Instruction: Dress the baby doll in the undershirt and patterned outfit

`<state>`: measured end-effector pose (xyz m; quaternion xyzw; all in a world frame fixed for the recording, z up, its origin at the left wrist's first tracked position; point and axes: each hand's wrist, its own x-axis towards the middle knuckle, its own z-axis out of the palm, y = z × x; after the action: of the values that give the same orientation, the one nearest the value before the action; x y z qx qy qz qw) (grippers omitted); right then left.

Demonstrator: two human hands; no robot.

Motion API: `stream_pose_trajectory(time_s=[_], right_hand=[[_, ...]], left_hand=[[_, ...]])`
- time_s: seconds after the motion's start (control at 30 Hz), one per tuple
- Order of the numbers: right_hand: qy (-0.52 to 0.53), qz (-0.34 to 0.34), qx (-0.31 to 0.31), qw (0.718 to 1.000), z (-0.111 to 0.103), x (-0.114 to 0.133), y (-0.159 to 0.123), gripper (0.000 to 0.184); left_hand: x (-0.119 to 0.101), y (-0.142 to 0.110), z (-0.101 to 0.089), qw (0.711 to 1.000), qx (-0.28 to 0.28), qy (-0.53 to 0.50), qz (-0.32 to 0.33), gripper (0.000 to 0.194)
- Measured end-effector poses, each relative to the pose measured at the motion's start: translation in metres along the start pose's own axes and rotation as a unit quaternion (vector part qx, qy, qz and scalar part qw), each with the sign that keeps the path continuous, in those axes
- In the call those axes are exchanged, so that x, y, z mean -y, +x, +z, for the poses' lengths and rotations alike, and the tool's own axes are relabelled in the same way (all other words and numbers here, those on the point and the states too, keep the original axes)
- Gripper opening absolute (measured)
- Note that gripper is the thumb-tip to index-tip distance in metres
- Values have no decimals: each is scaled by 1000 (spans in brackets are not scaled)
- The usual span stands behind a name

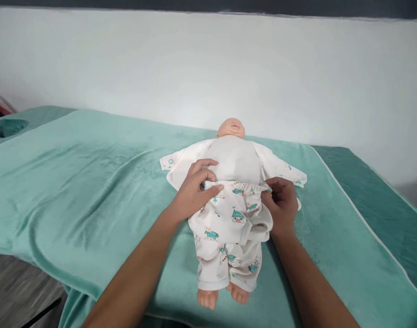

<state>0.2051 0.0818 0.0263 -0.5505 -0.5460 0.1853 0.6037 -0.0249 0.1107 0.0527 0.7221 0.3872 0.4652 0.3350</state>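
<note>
A baby doll (231,128) lies on its back on a teal blanket (92,182), head away from me, bare feet (222,296) toward me. It wears white printed trousers (229,237) and an open white jacket (181,161) spread under it, with its pale torso (237,159) bare. My left hand (195,189) pinches the trousers' waistband at the doll's right hip, fingers curled over the fabric. My right hand (282,200) grips the waistband at the other hip, fingers closed.
The blanket covers a padded table that runs along a white wall (208,68). A darker green surface (375,196) shows at the right. A folded teal cloth (7,127) lies at the far left. Grey floor (13,291) is at lower left.
</note>
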Motion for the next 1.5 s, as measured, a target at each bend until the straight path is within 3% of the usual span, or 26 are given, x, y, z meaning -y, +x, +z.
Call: stream_pose_trajectory(time_s=[0.13,0.23,0.3,0.5,0.73,0.9,1.07,1.2,1.37,1.5], right_hand=[[-30,-33,2,999,3,1,2,13],[-51,-15,22,998,6,3,7,17],[-29,24,47,998,7,3,11,24],[43,103,150,982,-7,-2,20,27],[72,126,236,961,-23,-5,26,35],[37,119,213,969,-17,-11,25,27],[-6,74,115,991,-9,-13,19,21],[-25,55,61,996,-5,-9,19,22],[-10,87,117,989,-6,-4,22,27],[-1,128,159,979,-11,-7,23,29]], left_hand=[[16,9,3,994,-98,-52,-13,20],[38,19,4,972,-199,-90,-90,24],[48,25,4,962,-222,-90,-131,26],[42,22,2,972,-115,-99,-180,29],[34,11,-6,951,-64,-203,-225,37],[36,9,-12,936,-20,-244,-254,29],[38,7,-15,911,28,-320,-259,14],[40,5,-15,920,48,-301,-245,24],[40,4,-14,929,63,-282,-231,38],[40,6,-12,919,65,-315,-229,57]])
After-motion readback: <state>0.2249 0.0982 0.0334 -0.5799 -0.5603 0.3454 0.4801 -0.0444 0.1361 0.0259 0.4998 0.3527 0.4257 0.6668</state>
